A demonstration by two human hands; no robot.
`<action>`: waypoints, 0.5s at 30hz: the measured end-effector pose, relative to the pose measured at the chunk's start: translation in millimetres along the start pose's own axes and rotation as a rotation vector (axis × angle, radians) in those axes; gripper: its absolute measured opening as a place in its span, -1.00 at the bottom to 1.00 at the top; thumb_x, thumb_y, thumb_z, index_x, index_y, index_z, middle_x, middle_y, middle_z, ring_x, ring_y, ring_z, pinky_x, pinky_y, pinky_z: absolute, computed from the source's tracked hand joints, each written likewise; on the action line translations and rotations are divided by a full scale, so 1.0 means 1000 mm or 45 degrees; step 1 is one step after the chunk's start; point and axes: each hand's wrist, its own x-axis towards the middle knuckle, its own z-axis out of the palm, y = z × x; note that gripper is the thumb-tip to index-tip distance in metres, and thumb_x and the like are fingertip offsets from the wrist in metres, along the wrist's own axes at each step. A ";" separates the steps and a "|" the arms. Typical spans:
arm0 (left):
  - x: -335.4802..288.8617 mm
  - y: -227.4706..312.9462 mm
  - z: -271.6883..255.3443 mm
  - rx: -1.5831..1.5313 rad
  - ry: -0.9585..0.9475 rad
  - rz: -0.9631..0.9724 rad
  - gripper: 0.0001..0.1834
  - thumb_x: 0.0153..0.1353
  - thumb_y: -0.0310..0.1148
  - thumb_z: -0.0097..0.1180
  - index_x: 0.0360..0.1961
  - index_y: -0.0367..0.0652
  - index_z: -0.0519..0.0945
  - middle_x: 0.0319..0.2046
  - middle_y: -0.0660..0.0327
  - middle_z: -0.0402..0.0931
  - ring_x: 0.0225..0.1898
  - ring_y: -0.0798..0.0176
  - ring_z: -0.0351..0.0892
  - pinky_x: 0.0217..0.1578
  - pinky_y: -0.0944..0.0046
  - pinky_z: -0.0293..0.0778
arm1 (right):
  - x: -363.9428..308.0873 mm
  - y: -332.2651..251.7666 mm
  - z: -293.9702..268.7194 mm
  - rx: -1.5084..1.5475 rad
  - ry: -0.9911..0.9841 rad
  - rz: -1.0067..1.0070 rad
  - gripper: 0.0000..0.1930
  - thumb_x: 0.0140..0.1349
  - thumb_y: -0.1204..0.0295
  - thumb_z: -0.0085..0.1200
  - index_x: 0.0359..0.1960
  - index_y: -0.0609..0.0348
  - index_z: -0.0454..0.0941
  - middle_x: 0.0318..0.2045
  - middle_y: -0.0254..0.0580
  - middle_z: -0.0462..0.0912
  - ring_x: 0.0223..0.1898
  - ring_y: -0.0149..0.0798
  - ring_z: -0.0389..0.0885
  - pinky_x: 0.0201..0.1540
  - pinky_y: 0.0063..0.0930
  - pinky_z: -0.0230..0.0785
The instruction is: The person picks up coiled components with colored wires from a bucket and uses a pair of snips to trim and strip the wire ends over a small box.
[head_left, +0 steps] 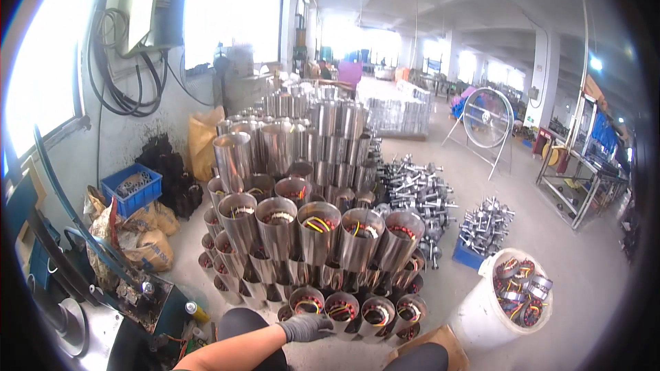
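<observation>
My left hand (pixel 307 328), in a grey glove, reaches in from the lower left. It lies against the front of a steel motor housing (pixel 295 295) in the lowest front row, with the fingers together and bent round it near the rim. Copper-red windings and yellow wires show inside this housing. Beside it in the same row stand more motor housings (pixel 342 308), upright and open at the top. Behind them rises a tall stack of motor housings (pixel 276 223), several layers high. My right hand is out of the picture.
At the right a white bucket (pixel 474 316) holds several wound stators (pixel 526 292). Metal shafts (pixel 419 199) lie heaped beside the stack, more in a blue crate (pixel 469 251). A cardboard box (pixel 440 343) sits by my knee. Machinery (pixel 69 326) and a blue bin (pixel 132 199) are left.
</observation>
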 end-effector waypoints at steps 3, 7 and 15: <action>0.003 0.008 -0.009 0.029 -0.227 -0.143 -0.68 0.28 -0.19 0.07 -0.05 -0.13 0.60 -0.22 -0.05 0.60 -0.13 -0.14 0.59 -0.09 -0.01 0.48 | 0.005 -0.002 0.005 0.012 0.008 -0.003 -0.59 0.26 -0.01 -0.09 -0.04 -0.06 0.52 -0.48 -0.19 0.53 -0.61 -0.11 0.38 -0.57 -0.26 0.23; 0.004 -0.007 0.014 0.083 -0.455 -0.263 -0.58 0.24 -0.14 0.10 0.07 -0.10 0.54 -0.12 -0.01 0.62 -0.02 -0.11 0.59 -0.04 -0.03 0.47 | 0.003 -0.001 0.006 0.003 0.014 0.006 -0.61 0.26 0.03 -0.06 -0.04 -0.04 0.51 -0.47 -0.15 0.54 -0.58 -0.08 0.41 -0.53 -0.23 0.26; 0.003 0.001 0.015 0.084 -0.696 -0.357 -0.54 0.24 -0.12 0.12 0.10 -0.12 0.53 -0.01 0.00 0.60 0.09 -0.07 0.54 0.08 0.00 0.42 | -0.005 0.003 0.002 -0.001 0.043 0.009 -0.65 0.24 0.12 0.00 -0.03 0.01 0.49 -0.43 -0.06 0.57 -0.50 0.00 0.48 -0.44 -0.18 0.33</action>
